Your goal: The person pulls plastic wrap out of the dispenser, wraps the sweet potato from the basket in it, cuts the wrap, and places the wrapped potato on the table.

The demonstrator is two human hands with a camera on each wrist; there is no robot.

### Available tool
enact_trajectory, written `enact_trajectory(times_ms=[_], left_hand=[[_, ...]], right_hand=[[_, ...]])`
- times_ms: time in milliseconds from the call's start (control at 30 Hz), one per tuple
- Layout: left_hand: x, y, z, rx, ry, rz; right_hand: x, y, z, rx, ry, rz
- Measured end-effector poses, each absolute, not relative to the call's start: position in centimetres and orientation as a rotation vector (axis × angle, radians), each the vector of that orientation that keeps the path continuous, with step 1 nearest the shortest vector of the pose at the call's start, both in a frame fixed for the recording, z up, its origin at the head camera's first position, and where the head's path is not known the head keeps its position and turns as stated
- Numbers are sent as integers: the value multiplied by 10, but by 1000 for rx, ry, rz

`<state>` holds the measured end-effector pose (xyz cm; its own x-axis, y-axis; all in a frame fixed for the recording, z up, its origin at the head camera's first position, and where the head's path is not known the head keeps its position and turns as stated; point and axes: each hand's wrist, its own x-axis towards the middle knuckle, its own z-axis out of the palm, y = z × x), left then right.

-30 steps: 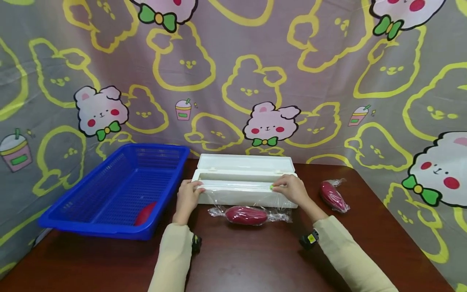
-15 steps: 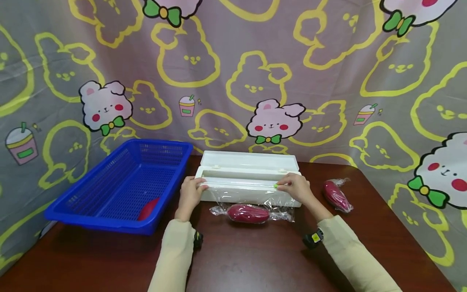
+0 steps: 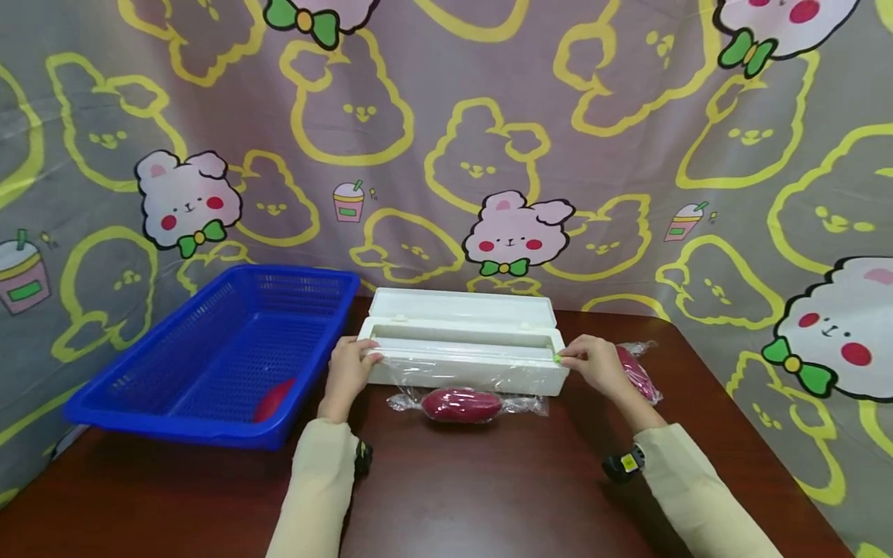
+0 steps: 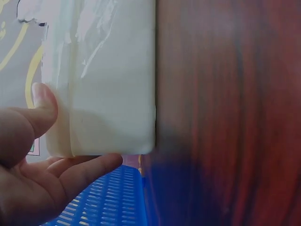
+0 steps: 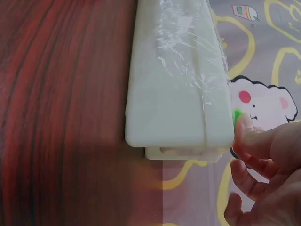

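Steadying the white box, presumably against sliding, the left hand grips one end; the right hand pinches a green tab; between and before them lies a film-wrapped red piece.

— What colour is the box?
— White, with a bright green slider.
— And the bundles?
— Dark red under clear film.
— The basket?
— Deep blue. The table is reddish brown, streaked darker.
— The curtain?
— Greyish mauve, patterned with yellow-outlined animals and red-cheeked white rabbits wearing green bows.
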<state>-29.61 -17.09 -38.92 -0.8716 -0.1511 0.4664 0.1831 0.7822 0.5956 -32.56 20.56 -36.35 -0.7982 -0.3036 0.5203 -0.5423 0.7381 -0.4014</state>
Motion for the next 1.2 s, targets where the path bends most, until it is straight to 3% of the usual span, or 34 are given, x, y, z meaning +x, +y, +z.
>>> enact_trajectory(times_ms=[767, 1033, 1200], left_hand=[[-299, -178, -396, -163, -2276, -1389], [-300, -176, -399, -234, -2246, -1370], [-298, -175, -398, -149, -2221, -1415]], right_hand=[[-320, 213, -364, 622, -2610, 938], [-318, 214, -363, 598, -2606, 985], [-316, 213, -360, 590, -2615, 994]])
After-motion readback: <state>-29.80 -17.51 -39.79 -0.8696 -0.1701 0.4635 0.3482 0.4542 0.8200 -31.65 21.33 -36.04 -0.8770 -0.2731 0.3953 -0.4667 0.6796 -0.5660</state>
